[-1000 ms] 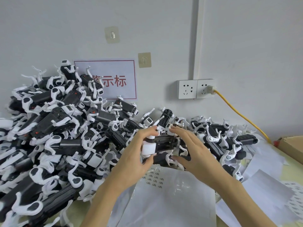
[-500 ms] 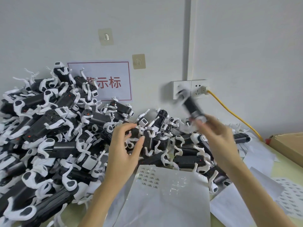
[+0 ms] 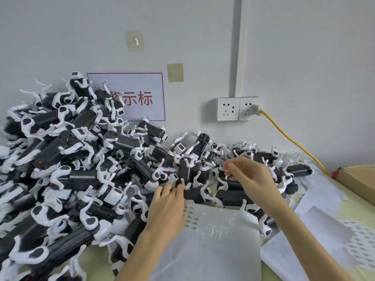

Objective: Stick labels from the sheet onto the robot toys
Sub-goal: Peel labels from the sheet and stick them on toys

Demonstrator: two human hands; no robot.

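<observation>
Two hands [image 3: 207, 191] among piled robot toys [image 3: 67, 159], label sheet [image 3: 219, 240] below

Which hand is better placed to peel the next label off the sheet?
Probably the left hand: it rests at the label sheet edge, beside the remaining labels. The right hand is farther, over the toys.

Illumination is even, diffuse and moderately bright, with soft shadows cast on the wall [image 3: 304, 47] to the left of the vertical cable duct [image 3: 239, 57] and the sockets [image 3: 238, 108]. The label sheet [image 3: 223, 240] shows mild glare on its glossy surface, and the white toy parts at the left edge of the tabletop [image 3: 349, 201] are slightly overexposed. Wide-angle distortion bends the duct and stretches objects toward the frame edges; both hands [image 3: 168, 201] show slight motion blur at the fingertips, and fine detail is soft throughout.
</observation>
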